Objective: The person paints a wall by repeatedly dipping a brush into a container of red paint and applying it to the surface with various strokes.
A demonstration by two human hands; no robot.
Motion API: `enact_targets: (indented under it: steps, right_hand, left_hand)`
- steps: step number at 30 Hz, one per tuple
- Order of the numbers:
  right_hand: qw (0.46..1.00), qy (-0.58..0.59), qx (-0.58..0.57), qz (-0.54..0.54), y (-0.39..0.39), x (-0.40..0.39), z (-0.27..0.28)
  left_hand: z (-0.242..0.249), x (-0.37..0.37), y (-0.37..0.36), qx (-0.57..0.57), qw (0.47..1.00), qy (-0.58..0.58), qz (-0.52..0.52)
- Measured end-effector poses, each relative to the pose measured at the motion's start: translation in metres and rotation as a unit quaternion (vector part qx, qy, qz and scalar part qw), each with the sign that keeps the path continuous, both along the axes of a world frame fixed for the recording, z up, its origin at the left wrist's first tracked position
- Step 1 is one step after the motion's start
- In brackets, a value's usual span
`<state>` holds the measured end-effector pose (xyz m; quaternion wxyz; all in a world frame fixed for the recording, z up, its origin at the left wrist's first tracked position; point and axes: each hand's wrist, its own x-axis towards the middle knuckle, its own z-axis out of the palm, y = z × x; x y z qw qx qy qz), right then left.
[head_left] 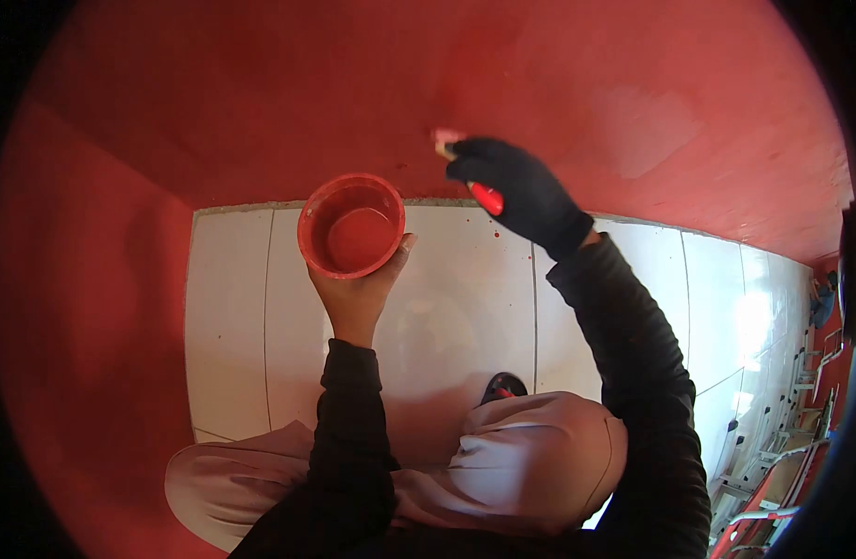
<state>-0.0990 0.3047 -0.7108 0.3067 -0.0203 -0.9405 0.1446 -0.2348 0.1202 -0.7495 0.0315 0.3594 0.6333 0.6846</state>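
Observation:
A round red tub with red paint in the bottom rests in my bare left hand, whose thumb lies along its right side. My right hand, in a black glove, is closed round the red handle of a paintbrush. The brush head points up and left, at or very near the red wall; whether it touches is hard to tell. The tub is held over the floor's edge by the wall, to the left of the brush.
White floor tiles with a few red drops meet the wall's foot. A second red wall stands at the left. A paler patch shows on the wall. Metal-framed furniture is at the far right.

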Motion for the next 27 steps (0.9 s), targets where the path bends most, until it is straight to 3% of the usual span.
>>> enact_targets:
  steps: [1, 3, 4, 7, 9, 11, 12, 13, 14, 15, 17, 20, 21, 22, 23, 24, 26, 27]
  right_hand:
    - [1.000, 0.003, 0.001, 0.001, 0.004, -0.002, 0.000]
    - [0.979, 0.054, -0.198, 0.015, 0.018, -0.006, -0.001]
    - [0.994, 0.076, -0.075, -0.021, 0.029, -0.004, 0.024]
    - [0.980, 0.178, 0.038, -0.074, 0.034, 0.020, 0.102]
    - [0.970, 0.196, 0.090, -0.115, 0.032, 0.032, 0.114]
    - [0.930, 0.244, 0.240, -0.135, 0.034, 0.036, 0.113]
    - [0.947, 0.238, 0.146, -0.159, 0.037, 0.026, 0.079]
    - [0.955, 0.176, 0.169, -0.171, 0.034, 0.023, 0.050]
    - [0.977, 0.125, 0.069, -0.156, 0.024, 0.017, 0.020]
    - [0.973, 0.087, -0.188, -0.105, 0.024, 0.012, -0.022]
    - [0.986, -0.057, -0.104, -0.115, 0.017, 0.019, -0.080]
    - [0.996, -0.035, -0.070, -0.051, 0.022, 0.031, -0.085]
    - [0.932, 0.078, -0.353, 0.013, 0.022, 0.026, -0.070]
    - [0.776, 0.190, -0.596, 0.075, 0.025, 0.020, -0.037]
    - [0.934, 0.184, -0.308, -0.010, 0.029, 0.029, 0.005]
    - [0.983, 0.148, 0.018, -0.103, 0.032, 0.042, 0.049]
    - [0.940, 0.238, 0.216, -0.115, 0.035, 0.059, 0.105]
    - [0.922, 0.273, 0.241, -0.135, 0.033, 0.063, 0.110]
  left_hand:
    - [0.002, 0.002, 0.000, 0.007, 1.000, -0.004, 0.006]
    - [0.003, 0.001, 0.000, 0.010, 1.000, -0.008, 0.011]
    - [0.001, 0.001, -0.003, -0.019, 0.999, -0.033, 0.000]
    - [0.002, 0.001, -0.003, -0.059, 0.996, -0.058, -0.021]
    - [0.003, 0.002, -0.001, -0.063, 0.996, -0.054, -0.025]
    - [0.004, 0.006, 0.004, -0.012, 1.000, -0.006, -0.018]
    - [0.006, 0.008, 0.005, -0.011, 1.000, -0.004, -0.021]
    - [0.007, 0.011, 0.007, -0.001, 1.000, -0.002, -0.012]
    - [0.009, 0.012, 0.007, 0.008, 1.000, 0.000, -0.004]
    - [0.008, 0.012, 0.007, 0.012, 1.000, 0.004, -0.009]
    - [0.004, 0.012, 0.005, -0.001, 0.994, -0.081, -0.072]
    - [0.007, 0.017, 0.005, -0.005, 0.997, -0.042, -0.058]
    - [0.005, 0.020, 0.004, -0.009, 0.997, -0.042, -0.066]
    - [0.003, 0.020, 0.003, -0.016, 0.999, -0.012, -0.045]
    - [0.001, 0.020, 0.003, -0.019, 0.999, 0.018, -0.026]
    - [-0.003, 0.017, 0.004, -0.018, 0.999, 0.025, -0.035]
    - [0.000, 0.022, 0.004, -0.026, 0.998, -0.044, -0.048]
    - [-0.006, 0.021, 0.007, -0.011, 0.999, 0.051, -0.006]
